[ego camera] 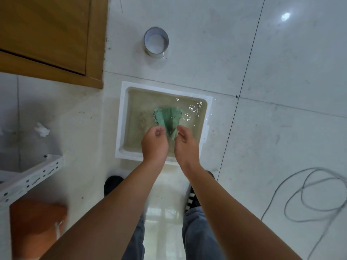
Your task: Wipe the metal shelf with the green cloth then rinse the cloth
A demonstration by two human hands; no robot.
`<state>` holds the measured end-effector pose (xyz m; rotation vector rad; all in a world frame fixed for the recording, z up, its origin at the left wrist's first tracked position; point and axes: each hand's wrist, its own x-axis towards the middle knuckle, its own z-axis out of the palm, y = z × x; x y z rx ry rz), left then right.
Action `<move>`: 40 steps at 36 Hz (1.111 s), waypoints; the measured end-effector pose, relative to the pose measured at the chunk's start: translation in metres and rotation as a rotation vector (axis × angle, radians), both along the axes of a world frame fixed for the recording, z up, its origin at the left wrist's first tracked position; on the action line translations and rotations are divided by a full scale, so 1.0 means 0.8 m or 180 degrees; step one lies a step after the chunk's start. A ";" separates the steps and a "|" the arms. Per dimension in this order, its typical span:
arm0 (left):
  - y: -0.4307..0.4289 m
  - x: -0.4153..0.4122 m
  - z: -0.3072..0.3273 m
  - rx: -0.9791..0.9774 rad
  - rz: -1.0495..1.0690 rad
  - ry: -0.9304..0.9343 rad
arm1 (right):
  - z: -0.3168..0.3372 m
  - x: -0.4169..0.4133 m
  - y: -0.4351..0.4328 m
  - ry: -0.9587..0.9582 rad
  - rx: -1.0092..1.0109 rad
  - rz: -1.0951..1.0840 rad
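— Two hands over the basin, I take it? Where is the green cloth [168,119] relative to them?
— From the head view, it lies in the murky water of the white tub [120,117], fanning out beyond the fingers. Its near end is bunched between the left hand [155,144] and the right hand [185,145].
— Are they gripping it?
— Each seems to pinch the near edge with curled fingers; the left looks half-closed on it, the right's hold is harder to judge.
— And the arms?
— Both forearms reach straight forward and down, bare, side by side.
— How does the cloth look?
— Wet, pleated, pale green, submerged. The metal shelf [32,177] stands well apart at left.
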<state>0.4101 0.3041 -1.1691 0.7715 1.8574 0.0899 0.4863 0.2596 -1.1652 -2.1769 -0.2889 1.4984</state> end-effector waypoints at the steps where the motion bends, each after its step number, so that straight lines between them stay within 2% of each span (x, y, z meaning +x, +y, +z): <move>1: 0.002 0.001 0.002 0.0002 -0.0091 0.0019 | 0.001 0.001 0.000 -0.0009 -0.0020 0.0025; 6: 0.009 0.008 0.005 -0.0186 -0.0142 -0.0413 | 0.005 0.002 0.009 0.0338 0.0005 0.0345; 9: 0.018 0.010 -0.002 -0.0207 -0.0138 -0.0371 | -0.003 0.004 0.018 0.0519 -0.0036 0.0369; 14: 0.042 0.000 -0.019 -0.0308 0.0159 -0.0403 | -0.015 0.016 0.035 0.1174 -0.0196 -0.0081; 18: 0.049 -0.004 -0.037 -0.0114 0.0212 -0.0244 | -0.035 0.022 0.047 0.1288 -0.0302 -0.0439; 23: 0.053 -0.004 -0.051 0.0060 -0.0567 -0.0105 | -0.043 0.029 0.047 0.1472 -0.0333 -0.0813; 29: 0.056 -0.001 -0.054 0.0135 -0.0972 -0.0005 | -0.049 0.032 0.041 0.1676 -0.0330 -0.1015; 32: 0.054 -0.002 -0.047 0.0292 -0.1290 0.0264 | -0.046 0.032 0.037 0.1657 -0.0195 -0.0931; 36: 0.052 -0.007 -0.027 0.0262 -0.2094 0.0714 | -0.025 0.031 0.034 0.1562 -0.0212 -0.0762; 40: 0.046 -0.010 0.011 0.0084 -0.2699 0.0971 | 0.021 0.022 0.038 0.1021 -0.0339 -0.0244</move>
